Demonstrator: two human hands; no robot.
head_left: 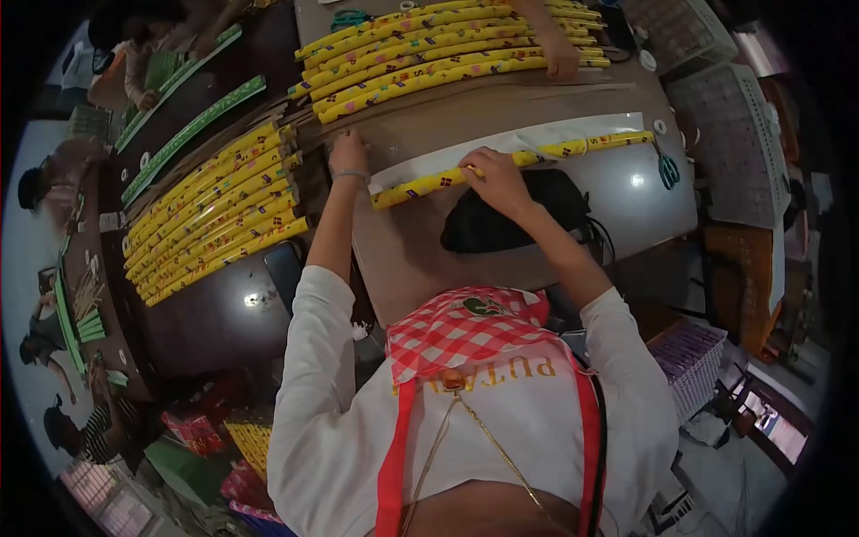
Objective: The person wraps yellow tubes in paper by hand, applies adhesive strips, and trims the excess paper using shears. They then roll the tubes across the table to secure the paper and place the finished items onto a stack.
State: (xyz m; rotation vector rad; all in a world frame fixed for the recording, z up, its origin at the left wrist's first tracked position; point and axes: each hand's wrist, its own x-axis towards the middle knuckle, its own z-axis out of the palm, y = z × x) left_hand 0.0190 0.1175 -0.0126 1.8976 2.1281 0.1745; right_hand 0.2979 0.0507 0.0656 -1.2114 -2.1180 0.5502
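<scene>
My right hand point(497, 182) is closed on a yellow patterned roll point(429, 184) that lies across the brown table. A white sheet point(528, 137) stretches along the far side of this roll. Left of the roll's near end, my left hand point(349, 154) is over the table by some thin brown strips; its fingers are bent together, and what they hold, if anything, is too small to name. Beneath my right forearm lies a black bag point(483, 219).
Several yellow rolls point(210, 215) are stacked at left and more point(429, 54) at the back, where another person's hand point(561, 58) rests. Teal scissors point(667, 170) lie at right. Plastic crates point(729, 143) stand beyond. People work with green strips point(192, 134) at far left.
</scene>
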